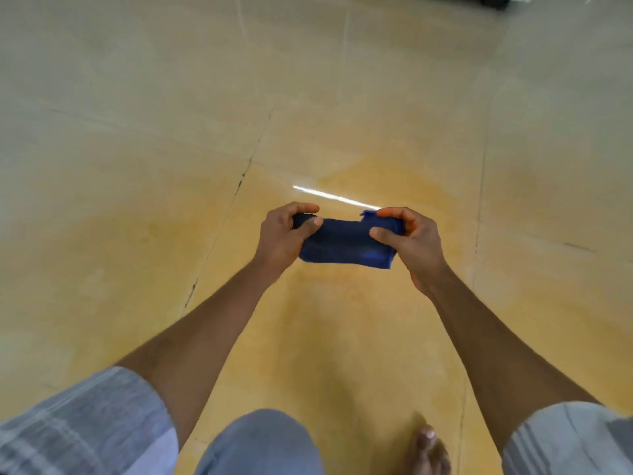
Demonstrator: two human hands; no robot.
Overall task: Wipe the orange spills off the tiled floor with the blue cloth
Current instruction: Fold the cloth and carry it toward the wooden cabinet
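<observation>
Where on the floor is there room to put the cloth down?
Nearly everywhere. The tiled floor is bare ahead of both hands, and to the left past the dark grout line. The left hand and right hand hold the blue cloth over the orange-tinted patch. Only near the knee and bare foot is it crowded.

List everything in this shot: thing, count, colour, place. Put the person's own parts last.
blue cloth: 1, dark blue, folded, held above the floor at centre
orange spill: 1 broad stain, orange-yellow, under and around the hands
tiled floor: 1, beige, fills the view
dark object: 1, black, top edge, cannot tell what
left hand: 1, grips cloth's left end
right hand: 1, grips cloth's right end
bare foot: 1, bottom right
</observation>
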